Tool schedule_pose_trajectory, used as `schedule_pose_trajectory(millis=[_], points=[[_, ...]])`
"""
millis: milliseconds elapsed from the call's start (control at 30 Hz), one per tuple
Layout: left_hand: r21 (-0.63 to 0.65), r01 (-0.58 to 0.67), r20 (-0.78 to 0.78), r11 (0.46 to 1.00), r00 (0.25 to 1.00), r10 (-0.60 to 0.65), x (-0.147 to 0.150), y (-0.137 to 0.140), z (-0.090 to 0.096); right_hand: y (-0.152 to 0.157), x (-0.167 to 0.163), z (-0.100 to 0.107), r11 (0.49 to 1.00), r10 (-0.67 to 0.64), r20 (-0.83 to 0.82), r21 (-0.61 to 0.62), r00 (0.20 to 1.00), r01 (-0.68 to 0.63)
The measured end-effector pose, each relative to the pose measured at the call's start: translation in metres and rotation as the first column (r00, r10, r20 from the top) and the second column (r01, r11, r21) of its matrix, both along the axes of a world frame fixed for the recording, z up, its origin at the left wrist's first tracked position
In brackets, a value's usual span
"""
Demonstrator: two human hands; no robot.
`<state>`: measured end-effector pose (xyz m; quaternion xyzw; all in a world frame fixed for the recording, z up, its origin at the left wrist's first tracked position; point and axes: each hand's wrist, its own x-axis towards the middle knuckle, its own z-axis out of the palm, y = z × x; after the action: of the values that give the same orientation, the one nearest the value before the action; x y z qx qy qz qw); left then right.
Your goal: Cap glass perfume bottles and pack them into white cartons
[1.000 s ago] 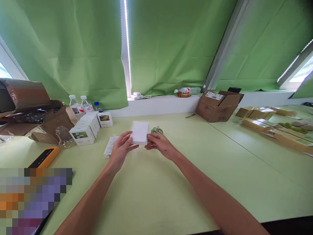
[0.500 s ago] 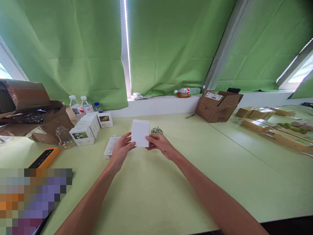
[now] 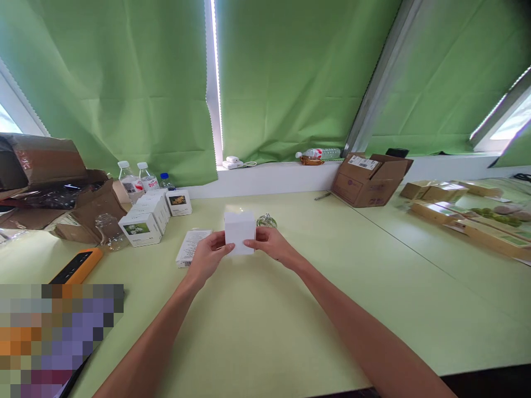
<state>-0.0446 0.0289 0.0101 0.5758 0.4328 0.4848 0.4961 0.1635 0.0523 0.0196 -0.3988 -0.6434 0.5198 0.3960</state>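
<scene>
Between my two hands is a small white cardboard box (image 3: pixel 240 232), its plain side toward me. My left hand (image 3: pixel 209 253) grips its left edge, thumb on the near face and fingers around the side. My right hand (image 3: pixel 274 245) grips the right edge the same way. Just behind my right hand sits a round, shiny clear object with green in it (image 3: pixel 266 220), partly hidden, its kind unclear. Beside my left hand a printed white carton (image 3: pixel 191 246) lies flat on the table, partly covered by the hand.
A row of white picture boxes (image 3: pixel 143 224) stands at left, near an empty plastic bottle (image 3: pixel 111 232) and an orange-black case (image 3: pixel 78 265). Open cardboard boxes stand at far left (image 3: pixel 95 204) and back right (image 3: pixel 365 182). Packaged goods (image 3: pixel 456 215) lie at far right. The lower left is pixelated.
The white box has come down slightly and tilted, so its top face now shows. My right hand has shifted its grip, with the thumb now on the near face.
</scene>
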Motion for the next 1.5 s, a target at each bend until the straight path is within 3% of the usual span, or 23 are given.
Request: schedule_pose_trajectory(millis=[600,1067,1500], points=[[0.112,-0.103,-0.073,0.988,0.991,0.111,-0.002,0.011,-0.02,0.01,-0.001,-0.013,0.974,-0.085,0.192,0.224,0.978,0.04],[0.103,-0.042,-0.07,0.994,0.996,0.049,-0.002,0.004,-0.012,0.011,-0.001,-0.017,0.97,-0.052,0.218,0.244,0.975,-0.003],[0.034,0.042,-0.068,0.999,0.997,-0.04,-0.009,0.009,-0.01,0.012,0.008,-0.008,0.985,0.019,0.188,0.164,0.982,-0.051]])
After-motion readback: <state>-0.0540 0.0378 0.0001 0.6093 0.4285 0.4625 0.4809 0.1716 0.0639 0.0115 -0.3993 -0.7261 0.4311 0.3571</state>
